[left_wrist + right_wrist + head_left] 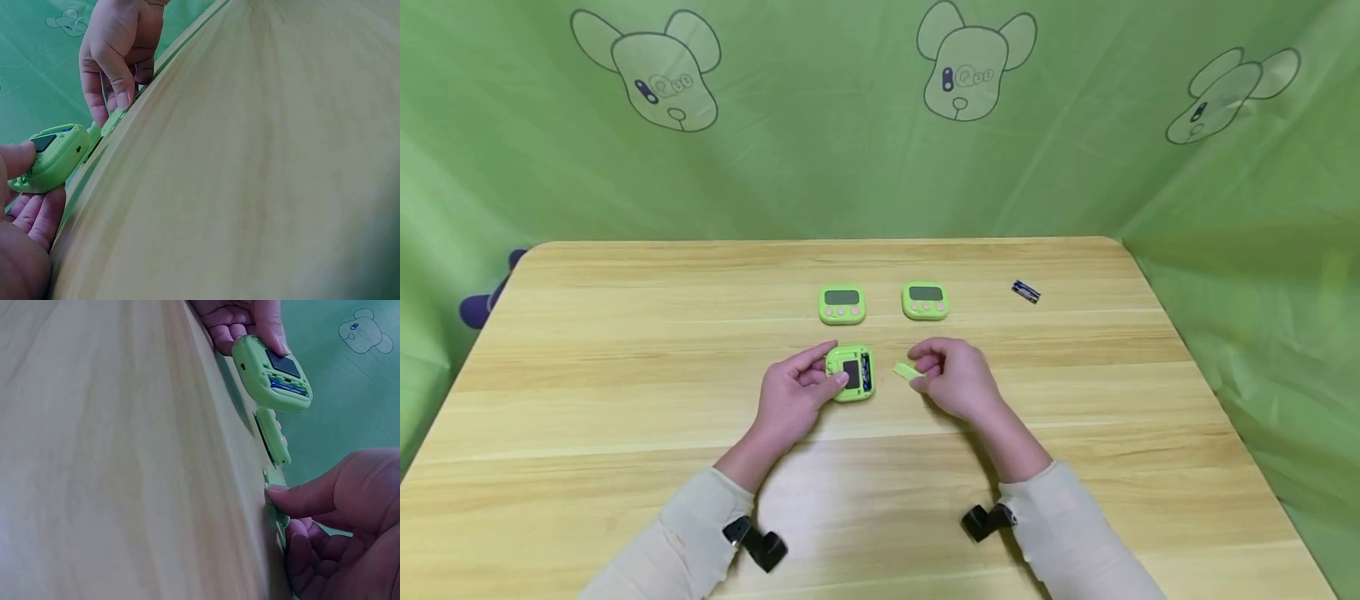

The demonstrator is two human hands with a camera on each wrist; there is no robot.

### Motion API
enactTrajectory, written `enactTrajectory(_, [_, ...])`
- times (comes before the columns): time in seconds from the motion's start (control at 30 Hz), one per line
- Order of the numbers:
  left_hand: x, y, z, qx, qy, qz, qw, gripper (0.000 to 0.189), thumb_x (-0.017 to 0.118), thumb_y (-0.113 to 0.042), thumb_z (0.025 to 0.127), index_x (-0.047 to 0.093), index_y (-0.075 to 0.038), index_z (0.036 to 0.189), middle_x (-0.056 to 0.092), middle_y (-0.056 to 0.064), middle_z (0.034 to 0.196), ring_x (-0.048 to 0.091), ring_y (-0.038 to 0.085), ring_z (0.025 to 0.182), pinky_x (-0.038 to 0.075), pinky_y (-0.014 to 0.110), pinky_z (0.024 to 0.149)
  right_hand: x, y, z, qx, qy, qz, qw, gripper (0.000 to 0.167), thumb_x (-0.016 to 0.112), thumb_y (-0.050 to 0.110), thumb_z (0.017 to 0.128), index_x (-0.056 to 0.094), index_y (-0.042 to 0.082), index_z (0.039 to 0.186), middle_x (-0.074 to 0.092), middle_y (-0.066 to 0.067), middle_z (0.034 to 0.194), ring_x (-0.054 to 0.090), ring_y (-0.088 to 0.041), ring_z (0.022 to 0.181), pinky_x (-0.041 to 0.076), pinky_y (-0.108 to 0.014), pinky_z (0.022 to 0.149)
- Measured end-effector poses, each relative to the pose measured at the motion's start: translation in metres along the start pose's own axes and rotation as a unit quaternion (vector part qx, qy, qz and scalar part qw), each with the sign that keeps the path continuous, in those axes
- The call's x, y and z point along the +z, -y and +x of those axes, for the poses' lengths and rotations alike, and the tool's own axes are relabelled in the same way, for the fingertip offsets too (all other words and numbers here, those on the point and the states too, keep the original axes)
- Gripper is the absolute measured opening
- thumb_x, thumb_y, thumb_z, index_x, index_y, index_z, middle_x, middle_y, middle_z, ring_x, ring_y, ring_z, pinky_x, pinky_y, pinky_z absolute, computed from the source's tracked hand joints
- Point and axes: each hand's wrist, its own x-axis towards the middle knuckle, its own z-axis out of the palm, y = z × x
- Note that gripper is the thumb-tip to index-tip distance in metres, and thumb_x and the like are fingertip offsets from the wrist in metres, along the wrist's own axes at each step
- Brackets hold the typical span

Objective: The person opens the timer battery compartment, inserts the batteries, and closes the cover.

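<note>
The left hand [792, 390] grips the timer [852, 371], battery [867, 372] apparently seated; the right hand [958, 382] pinches the cover [905, 370]; closing up now calls for alignment.

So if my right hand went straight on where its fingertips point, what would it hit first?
Probably the open-backed timer in your left hand, though it looks raised off the table, so your right hand might pass beneath.
</note>
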Motion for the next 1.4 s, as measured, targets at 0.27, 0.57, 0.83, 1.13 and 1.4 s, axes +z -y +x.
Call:
enactTrajectory(0.27, [0.001,-0.001,0.0,-0.005,-0.002,0.001,1.0,0.046,0.079,0.002,0.084,0.067,-0.002,0.128,0.069,0.015,0.093,0.061,0.013,0.073,0.053,0.018,0.062,-0.002,-0.001,-0.004,-0.014,0.024,0.028,0.9992,0.018,0.077,0.0,0.083,0.074,0.006,0.1,0.062,-0.004,0.085,0.055,-0.02,0.076,0.047,-0.033,0.07])
enactTrajectory(0.57, [0.001,-0.002,0.001,-0.014,-0.003,0.012,0.9998,0.046,0.077,0.006,0.084,0.065,0.003,0.128,0.068,0.017,0.093,0.06,0.013,0.073,0.052,0.017,0.062,0.005,0.005,-0.011,-0.053,0.068,0.132,0.9875,0.017,0.073,0.0,0.088,0.071,0.001,0.105,0.064,-0.007,0.088,0.059,-0.024,0.08,0.053,-0.029,0.07])
enactTrajectory(0.83, [0.001,0.001,0.001,-0.005,-0.002,0.014,0.9999,0.047,0.079,0.001,0.084,0.067,-0.002,0.128,0.068,0.013,0.091,0.061,0.015,0.073,0.052,0.018,0.06,0.019,0.012,-0.014,-0.038,0.079,0.213,0.9731,0.034,0.07,-0.004,0.089,0.067,-0.003,0.124,0.07,-0.013,0.094,0.068,-0.027,0.082,0.059,-0.033,0.075])
enactTrajectory(1.13, [0.003,-0.022,-0.006,-0.008,0.006,0.025,0.9996,0.046,0.074,0.008,0.085,0.062,0.008,0.129,0.068,0.018,0.09,0.061,0.014,0.072,0.051,0.017,0.061,0.029,0.015,-0.013,-0.042,0.06,0.219,0.973,0.051,0.075,-0.004,0.085,0.063,0.007,0.133,0.068,-0.011,0.089,0.068,-0.025,0.075,0.06,-0.035,0.069])
enactTrajectory(1.4, [0.003,-0.032,-0.008,0.003,0.01,0.031,0.9995,0.044,0.074,0.008,0.085,0.062,0.01,0.127,0.067,0.017,0.09,0.06,0.014,0.072,0.05,0.017,0.06,0.033,0.018,-0.011,-0.059,0.029,0.168,0.9836,0.046,0.08,0.004,0.083,0.066,0.007,0.126,0.067,-0.005,0.083,0.062,-0.02,0.071,0.055,-0.028,0.062])
